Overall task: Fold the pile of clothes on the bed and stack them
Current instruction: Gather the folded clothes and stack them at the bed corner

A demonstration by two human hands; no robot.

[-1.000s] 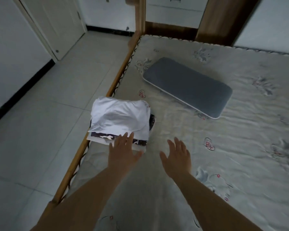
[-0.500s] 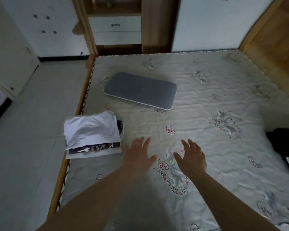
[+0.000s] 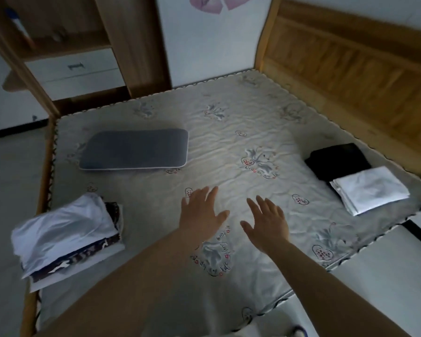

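Hands, left hand (image 3: 199, 215) and right hand (image 3: 269, 221), hover over the bed (image 3: 229, 132), fingers spread, holding nothing, between the folded stack (image 3: 66, 237) and the white shirt (image 3: 370, 188)

Both hands are hovering flat over the bed (image 3: 229, 132), the left hand (image 3: 201, 212) and right hand (image 3: 267, 221) holding nothing. A folded stack (image 3: 66, 237) is sitting at the left edge, while a black garment (image 3: 338, 160) and white garment (image 3: 370, 188) are lying near the headboard (image 3: 350, 69).

- Wooden headboard (image 3: 350, 76), upper right of frame — panelled, light-toned.
- Wooden shelf unit (image 3: 66, 52) with a white drawer (image 3: 75, 68), upper left.
- White wall (image 3: 209, 42) at top centre; pink heart stickers (image 3: 216, 3) at top edge.
- Pale tiled floor (image 3: 7, 181) at left — dim light.
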